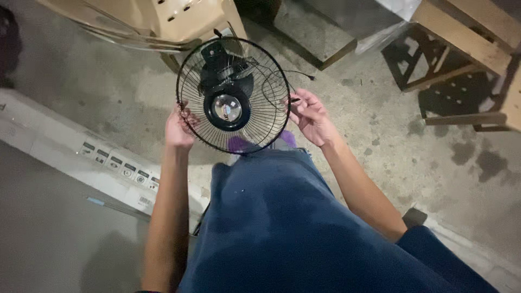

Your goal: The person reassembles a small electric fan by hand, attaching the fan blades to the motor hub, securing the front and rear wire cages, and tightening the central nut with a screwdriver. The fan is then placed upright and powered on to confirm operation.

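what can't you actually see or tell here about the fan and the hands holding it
All in the head view:
- Fan blades: not clear behind the wire guard and its round centre cap.
- Motor housing: dark, behind the wires, no detail.
- Left hand: fingertips curl behind the guard rim.
- Right hand: at the rim, grip on the wire uncertain.
- Feet: hidden by blue trousers.
- Black cable: too thin to trace.

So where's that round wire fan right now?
In the head view, the wire fan guard is centre-top, held between the left hand and right hand, over the concrete floor.
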